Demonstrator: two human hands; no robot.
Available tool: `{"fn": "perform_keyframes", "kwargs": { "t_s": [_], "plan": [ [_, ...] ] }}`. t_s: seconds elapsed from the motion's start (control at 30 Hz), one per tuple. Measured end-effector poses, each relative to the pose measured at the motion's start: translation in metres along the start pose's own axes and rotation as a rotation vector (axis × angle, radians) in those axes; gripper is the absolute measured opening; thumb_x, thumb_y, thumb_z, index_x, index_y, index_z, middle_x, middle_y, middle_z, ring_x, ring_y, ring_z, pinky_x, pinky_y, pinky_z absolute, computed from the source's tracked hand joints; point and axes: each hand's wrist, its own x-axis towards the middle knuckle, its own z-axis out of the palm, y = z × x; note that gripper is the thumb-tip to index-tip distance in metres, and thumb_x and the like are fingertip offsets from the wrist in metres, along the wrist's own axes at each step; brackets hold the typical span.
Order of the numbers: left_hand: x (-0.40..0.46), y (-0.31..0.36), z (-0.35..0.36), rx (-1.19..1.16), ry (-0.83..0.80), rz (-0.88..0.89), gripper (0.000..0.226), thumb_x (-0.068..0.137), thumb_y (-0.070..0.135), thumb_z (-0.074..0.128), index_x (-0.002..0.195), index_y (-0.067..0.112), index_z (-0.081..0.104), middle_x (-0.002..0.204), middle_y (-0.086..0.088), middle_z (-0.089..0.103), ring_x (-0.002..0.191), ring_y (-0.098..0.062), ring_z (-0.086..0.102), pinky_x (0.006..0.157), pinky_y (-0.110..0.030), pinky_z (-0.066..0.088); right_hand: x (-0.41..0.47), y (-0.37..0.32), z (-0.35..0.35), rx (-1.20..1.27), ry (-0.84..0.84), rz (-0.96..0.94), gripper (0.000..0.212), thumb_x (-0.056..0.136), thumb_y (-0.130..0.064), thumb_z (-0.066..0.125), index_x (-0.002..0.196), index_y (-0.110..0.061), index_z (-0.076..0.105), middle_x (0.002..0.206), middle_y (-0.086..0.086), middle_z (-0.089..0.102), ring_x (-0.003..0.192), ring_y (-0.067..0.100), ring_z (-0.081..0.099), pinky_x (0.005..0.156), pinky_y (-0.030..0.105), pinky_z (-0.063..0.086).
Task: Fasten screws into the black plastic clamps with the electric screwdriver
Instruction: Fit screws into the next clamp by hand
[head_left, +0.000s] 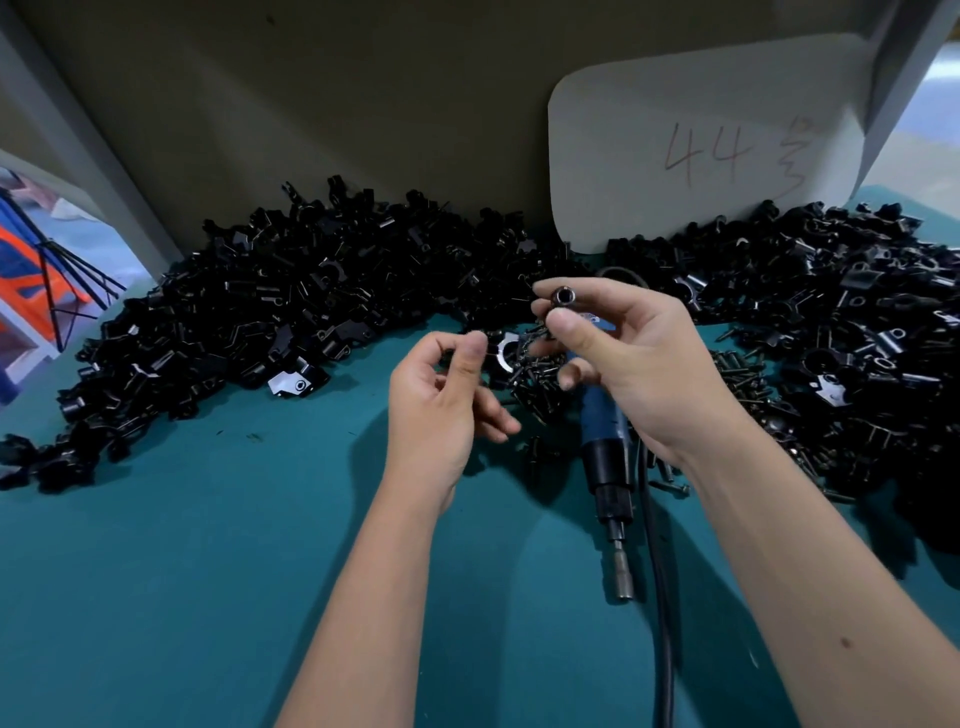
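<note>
R hand: pinching small screw betw. thumb & forefinger, head toward camera. L hand: fingers curled, thumb to forefinger; contents can't tell. Screwdriver flat on table, under R hand. Clamps heaped far left & right; loose screws between.

I see the electric screwdriver lying on the table, its bit end toward me, under my right hand. Loose screws lie just left of it, between my two hands. One pile of clamps sits far left, another pile far right. A card leans on the wall behind them
</note>
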Motion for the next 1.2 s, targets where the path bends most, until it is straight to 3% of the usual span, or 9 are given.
{"fn": "perform_keyframes", "kwargs": {
  "t_s": [0.1, 0.2, 0.3, 0.53, 0.67, 0.77, 0.93, 1.1, 1.2],
  "plan": [
    [-0.002, 0.002, -0.001, 0.002, 0.034, -0.144, 0.044, 0.101, 0.060, 0.045, 0.071, 0.031, 0.060, 0.051, 0.004, 0.047, 0.044, -0.017, 0.054, 0.043, -0.024, 0.045, -0.001, 0.000, 0.000, -0.161, -0.012, -0.060, 0.029, 0.086, -0.019, 0.083, 0.115, -0.021, 0.078, 0.084, 0.008, 0.076, 0.067, 0.036, 0.068, 0.060, 0.026, 0.053],
    [-0.002, 0.005, -0.002, -0.142, 0.068, -0.313, 0.040, 0.103, 0.059, 0.045, 0.088, 0.026, 0.062, 0.055, 0.003, 0.054, 0.051, -0.014, 0.060, 0.048, -0.021, 0.050, -0.003, 0.000, -0.001, -0.285, 0.020, -0.154, 0.022, 0.085, -0.020, 0.086, 0.105, -0.027, 0.079, 0.072, -0.013, 0.071, 0.053, 0.009, 0.061, 0.054, 0.018, 0.048],
    [0.001, 0.005, -0.003, -0.206, 0.088, -0.402, 0.043, 0.102, 0.058, 0.049, 0.097, 0.016, 0.058, 0.073, -0.002, 0.072, 0.065, -0.014, 0.071, 0.047, -0.020, 0.049, -0.004, -0.001, 0.001, -0.396, 0.037, -0.215, 0.025, 0.083, -0.021, 0.087, 0.107, -0.024, 0.078, 0.082, -0.017, 0.073, 0.052, 0.010, 0.063, 0.052, 0.018, 0.050],
    [0.003, 0.010, -0.008, -0.577, 0.058, -0.568, 0.050, 0.101, 0.056, 0.054, 0.096, 0.007, 0.060, 0.084, -0.014, 0.068, 0.070, -0.021, 0.065, 0.045, -0.018, 0.045, -0.003, 0.003, 0.005, -0.585, 0.010, -0.281, 0.032, 0.082, -0.013, 0.089, 0.111, -0.018, 0.076, 0.100, -0.015, 0.068, 0.069, 0.019, 0.067, 0.056, 0.027, 0.059],
    [0.004, 0.015, -0.015, -0.754, -0.042, -0.498, 0.022, 0.086, 0.012, 0.072, 0.101, -0.003, 0.071, 0.109, -0.022, 0.070, 0.098, -0.031, 0.065, 0.071, -0.028, 0.060, -0.001, 0.006, 0.001, -0.483, 0.028, -0.186, 0.029, 0.080, -0.005, 0.089, 0.100, -0.017, 0.074, 0.091, -0.007, 0.061, 0.070, 0.017, 0.068, 0.056, 0.026, 0.061],
    [0.005, 0.012, -0.015, -0.632, -0.066, -0.400, 0.021, 0.093, -0.007, 0.056, 0.111, -0.003, 0.067, 0.106, -0.020, 0.073, 0.096, -0.026, 0.072, 0.076, -0.023, 0.061, 0.000, 0.006, -0.001, -0.426, 0.023, -0.147, 0.028, 0.081, -0.009, 0.088, 0.100, -0.025, 0.075, 0.086, -0.003, 0.070, 0.062, 0.016, 0.072, 0.053, 0.023, 0.057],
    [0.003, 0.011, -0.006, -0.333, -0.056, -0.339, 0.016, 0.106, 0.014, 0.056, 0.111, 0.006, 0.069, 0.087, -0.007, 0.075, 0.060, -0.012, 0.066, 0.053, -0.018, 0.055, 0.000, 0.006, -0.001, -0.374, -0.047, -0.119, 0.024, 0.080, -0.021, 0.091, 0.097, -0.029, 0.077, 0.086, -0.004, 0.076, 0.066, 0.023, 0.072, 0.050, 0.026, 0.055],
    [-0.001, 0.008, 0.001, -0.213, -0.078, -0.285, 0.016, 0.104, 0.019, 0.059, 0.088, 0.016, 0.056, 0.082, -0.003, 0.075, 0.061, -0.013, 0.067, 0.051, -0.020, 0.051, 0.000, 0.010, 0.002, -0.418, -0.106, -0.128, 0.024, 0.079, -0.035, 0.089, 0.101, -0.035, 0.078, 0.089, -0.005, 0.074, 0.067, 0.024, 0.068, 0.048, 0.028, 0.054],
    [-0.002, 0.007, 0.000, -0.203, -0.124, -0.243, 0.008, 0.104, 0.017, 0.059, 0.097, 0.019, 0.060, 0.085, -0.006, 0.076, 0.066, -0.016, 0.069, 0.053, -0.021, 0.051, 0.001, 0.011, 0.001, -0.351, -0.091, -0.099, 0.020, 0.083, -0.026, 0.088, 0.099, -0.033, 0.080, 0.087, -0.001, 0.076, 0.061, 0.023, 0.070, 0.048, 0.027, 0.054]
  ]
}}
